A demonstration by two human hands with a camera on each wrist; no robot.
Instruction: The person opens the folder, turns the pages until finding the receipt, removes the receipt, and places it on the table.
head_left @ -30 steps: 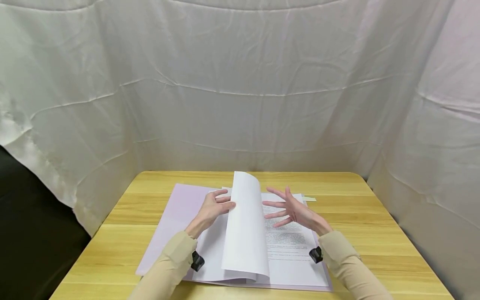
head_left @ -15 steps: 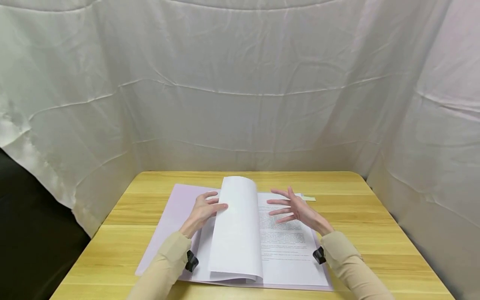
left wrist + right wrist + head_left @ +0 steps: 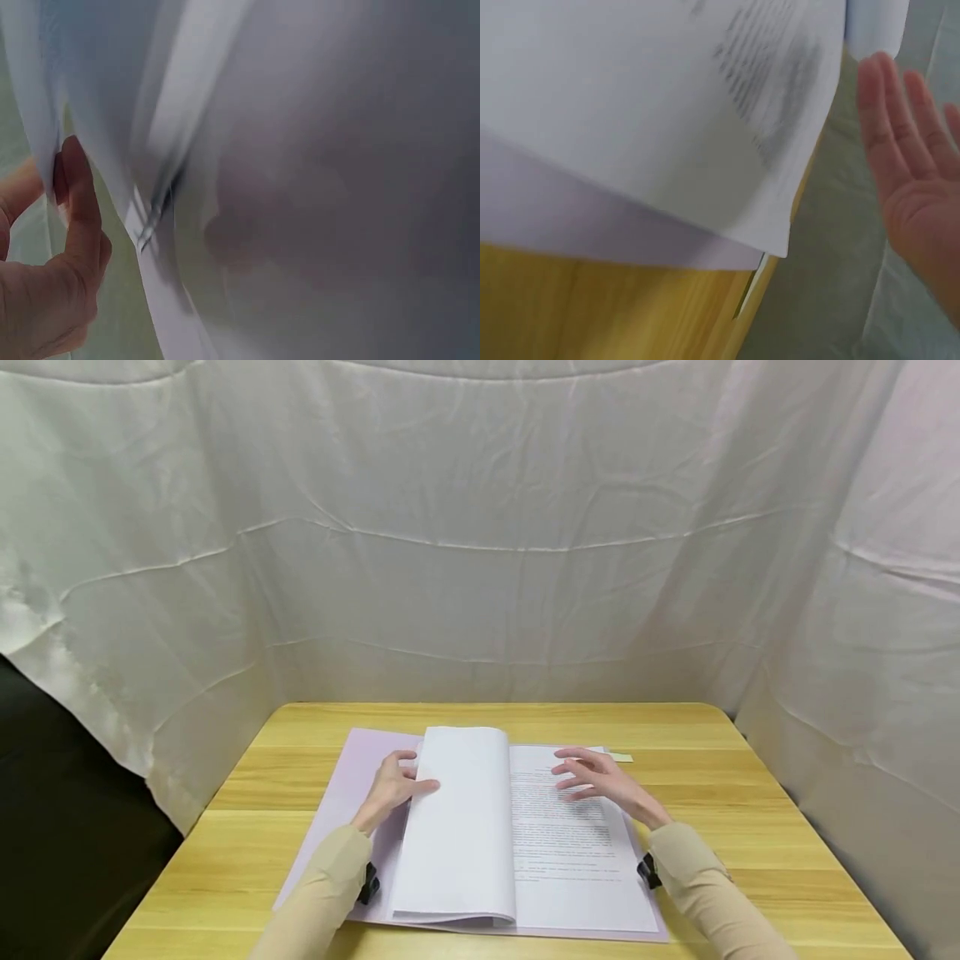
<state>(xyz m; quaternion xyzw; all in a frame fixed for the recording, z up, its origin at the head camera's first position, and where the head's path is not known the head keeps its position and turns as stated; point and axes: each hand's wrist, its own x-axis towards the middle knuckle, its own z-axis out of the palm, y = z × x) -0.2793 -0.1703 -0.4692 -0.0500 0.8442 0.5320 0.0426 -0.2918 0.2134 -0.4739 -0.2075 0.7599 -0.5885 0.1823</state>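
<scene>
Over the folder [image 3: 341,793], the left hand [image 3: 388,787] is pinching the pages [image 3: 461,835], now lying farther left and lower, the turn seemingly nearing completion; the right hand [image 3: 606,781] is hovering, fingers loose.

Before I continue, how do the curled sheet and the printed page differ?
In the head view, the curled sheet looks blank, while the printed page carries lines of text. The curled sheet bows up, its edge pinched by the left hand; the printed page lies flatter. Both are white.
</scene>
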